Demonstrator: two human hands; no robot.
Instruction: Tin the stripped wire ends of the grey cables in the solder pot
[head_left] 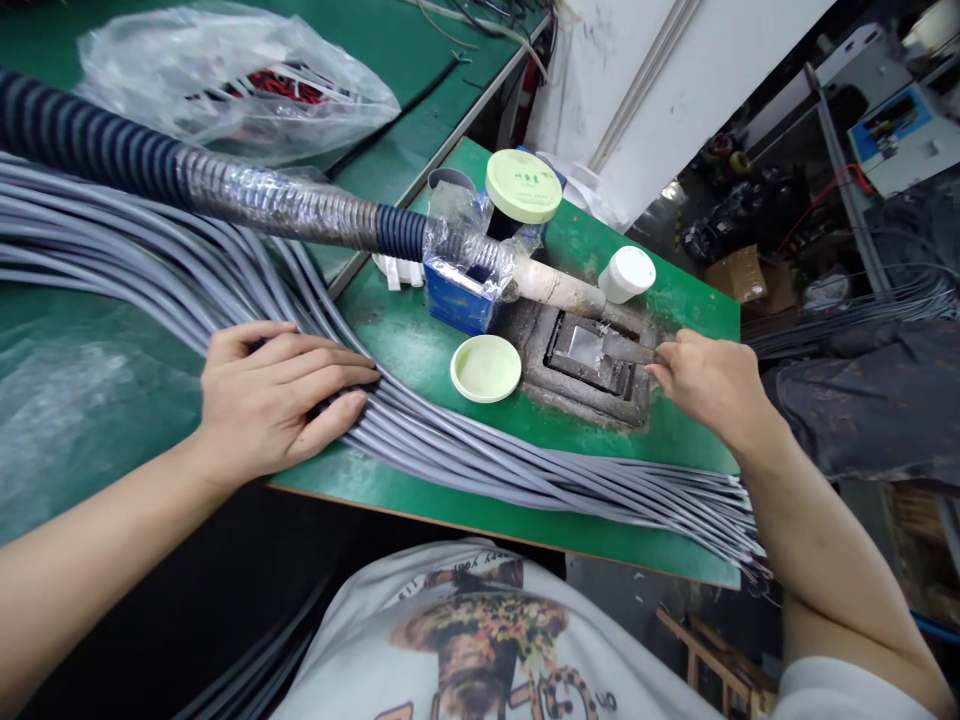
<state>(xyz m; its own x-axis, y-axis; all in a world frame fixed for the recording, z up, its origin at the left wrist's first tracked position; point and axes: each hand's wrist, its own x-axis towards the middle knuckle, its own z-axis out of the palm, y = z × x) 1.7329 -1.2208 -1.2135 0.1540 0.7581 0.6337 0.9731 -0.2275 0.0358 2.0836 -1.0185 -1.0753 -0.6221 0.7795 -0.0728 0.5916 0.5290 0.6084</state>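
Observation:
My left hand (281, 400) rests on a thick bundle of grey cables (480, 440), fingers lying over it. The bundle runs across the green table, its stripped ends at the right. Between the fingers of my right hand (697, 380) is a flat metal scraper (626, 349); its blade lies over the shiny surface of a small solder pot (585, 345). That pot sits in a sooty square frame (630, 410). Just above it ends the pale nozzle of a ribbed hose (559, 288). A shallow light-green dish (486, 369) stands left of the pot.
A blue box (461, 300) supports the hose. Behind are a tub with a yellow-green lid (524, 185) and a white cup (628, 274). A clear plastic bag (232, 80) lies at the upper left, and a white wall (645, 80) rises behind the table.

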